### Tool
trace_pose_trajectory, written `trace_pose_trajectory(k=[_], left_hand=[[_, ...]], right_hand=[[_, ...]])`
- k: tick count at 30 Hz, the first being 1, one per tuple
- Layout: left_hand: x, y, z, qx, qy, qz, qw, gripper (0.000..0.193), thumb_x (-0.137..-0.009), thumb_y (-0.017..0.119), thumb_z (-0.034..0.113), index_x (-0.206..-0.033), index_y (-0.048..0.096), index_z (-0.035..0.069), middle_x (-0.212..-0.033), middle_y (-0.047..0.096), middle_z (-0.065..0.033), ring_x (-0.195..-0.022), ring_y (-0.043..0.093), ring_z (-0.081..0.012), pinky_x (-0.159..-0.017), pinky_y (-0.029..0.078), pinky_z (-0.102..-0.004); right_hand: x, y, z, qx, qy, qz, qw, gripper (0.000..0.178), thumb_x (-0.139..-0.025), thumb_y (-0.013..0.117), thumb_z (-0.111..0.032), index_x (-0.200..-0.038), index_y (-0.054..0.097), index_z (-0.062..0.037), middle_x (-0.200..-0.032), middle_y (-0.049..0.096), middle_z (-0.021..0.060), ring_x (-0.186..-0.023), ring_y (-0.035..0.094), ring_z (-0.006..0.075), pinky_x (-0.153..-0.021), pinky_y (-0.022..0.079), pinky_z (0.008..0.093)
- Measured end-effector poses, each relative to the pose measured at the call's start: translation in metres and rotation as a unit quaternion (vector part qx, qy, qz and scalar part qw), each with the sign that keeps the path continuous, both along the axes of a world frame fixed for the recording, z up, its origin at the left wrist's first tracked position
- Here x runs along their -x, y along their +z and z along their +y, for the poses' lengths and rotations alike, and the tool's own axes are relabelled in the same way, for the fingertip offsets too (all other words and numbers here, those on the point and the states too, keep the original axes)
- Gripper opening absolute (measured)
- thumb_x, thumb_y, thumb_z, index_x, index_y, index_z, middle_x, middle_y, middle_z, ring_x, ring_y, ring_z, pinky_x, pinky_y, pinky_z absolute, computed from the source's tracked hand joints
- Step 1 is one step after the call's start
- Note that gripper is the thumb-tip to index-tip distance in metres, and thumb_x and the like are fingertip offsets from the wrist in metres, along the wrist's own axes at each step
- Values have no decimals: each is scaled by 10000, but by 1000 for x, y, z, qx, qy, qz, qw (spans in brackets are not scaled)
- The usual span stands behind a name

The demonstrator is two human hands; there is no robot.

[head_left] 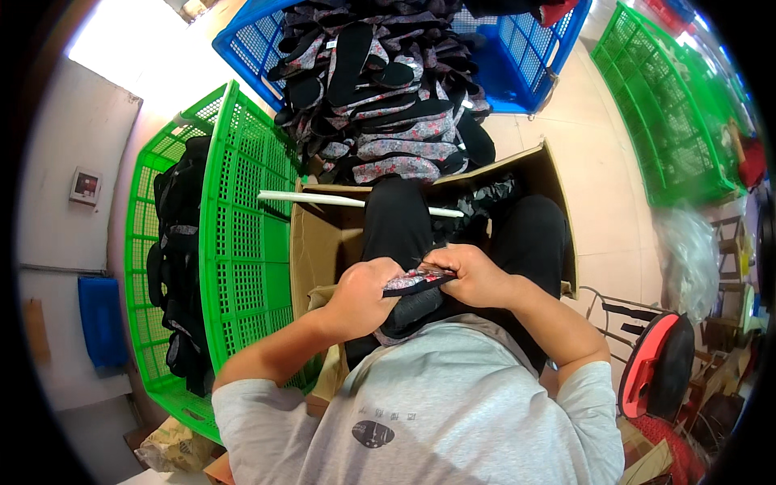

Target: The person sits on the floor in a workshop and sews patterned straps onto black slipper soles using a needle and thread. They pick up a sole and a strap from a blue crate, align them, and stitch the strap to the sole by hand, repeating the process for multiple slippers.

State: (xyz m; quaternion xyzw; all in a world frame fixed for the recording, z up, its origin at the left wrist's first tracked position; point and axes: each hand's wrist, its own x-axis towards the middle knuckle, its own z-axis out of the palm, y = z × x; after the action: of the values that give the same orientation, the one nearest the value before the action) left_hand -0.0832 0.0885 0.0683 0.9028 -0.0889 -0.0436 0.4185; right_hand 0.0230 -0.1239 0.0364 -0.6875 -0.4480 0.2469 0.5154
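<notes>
Over my lap, both hands grip a floral and black cloth slipper [414, 282], seen edge-on. My left hand [365, 295] is closed round one end, with its fingers curled under. At the other end my right hand [467, 273] pinches the fabric between thumb and fingers. A dark, padded-looking piece [411, 314] lies against my lap just below; whether it belongs to the same slipper I cannot tell. In front of my knees rises a big heap of similar floral and black slippers [408, 129].
An open cardboard box [558, 194] surrounds my legs, with a white strip [311, 197] across it. At left stands a green crate [250, 250] holding dark pieces. Behind the heap is a blue crate [517, 77]; another green crate [667, 113] and a red-and-black stool [647, 372] are at right.
</notes>
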Motion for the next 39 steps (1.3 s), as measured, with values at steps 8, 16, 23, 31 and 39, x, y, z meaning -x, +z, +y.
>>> trace_pose_trajectory(k=[8, 16, 23, 31, 39], left_hand=[[20, -17, -20, 545, 165, 375, 732, 214, -1000, 611, 164, -1141, 635, 5, -980, 656, 11, -841, 614, -69, -765, 525, -231], [18, -39, -30, 683, 84, 392, 611, 408, -1023, 570, 308, -1302, 567, 11, -1238, 643, -59, -1101, 619, -159, -997, 486, -324], [14, -55, -67, 658, 17, 368, 657, 403, -1045, 519, 252, -1344, 526, -19, -1293, 612, -96, -1165, 605, -207, -1040, 472, -379], [8, -45, -75, 611, 214, 52, 760, 360, -1059, 468, 153, -1389, 476, 9, -1274, 612, -76, -1134, 596, -169, -995, 462, -322], [-23, -51, -87, 449, 396, -83, 797, 301, -1037, 549, 165, -779, 456, 41, -726, 484, 40, -687, 403, -51, -580, 368, -264]], right_hand=[[-7, -15, -10, 38, 66, 449, 890, 230, -809, 561, 72, -983, 681, -18, -813, 563, -84, -690, 487, 21, -593, 388, 204], [6, -66, -2, -84, -52, 562, 821, 150, -920, 682, -103, -1060, 661, -55, -954, 671, 4, -849, 642, 97, -794, 524, 228], [18, -119, 22, -42, 5, 521, 852, 151, -935, 708, -171, -1010, 668, -46, -922, 655, -1, -835, 605, 62, -721, 495, 225], [39, -108, 28, -177, -304, 518, 780, 142, -954, 667, -193, -1055, 648, -96, -822, 678, 21, -666, 598, 75, -566, 457, 222], [42, -111, 3, -206, -196, 552, 784, 244, -931, 713, -334, -1061, 601, -161, -782, 596, -18, -516, 443, 61, -446, 295, 203]])
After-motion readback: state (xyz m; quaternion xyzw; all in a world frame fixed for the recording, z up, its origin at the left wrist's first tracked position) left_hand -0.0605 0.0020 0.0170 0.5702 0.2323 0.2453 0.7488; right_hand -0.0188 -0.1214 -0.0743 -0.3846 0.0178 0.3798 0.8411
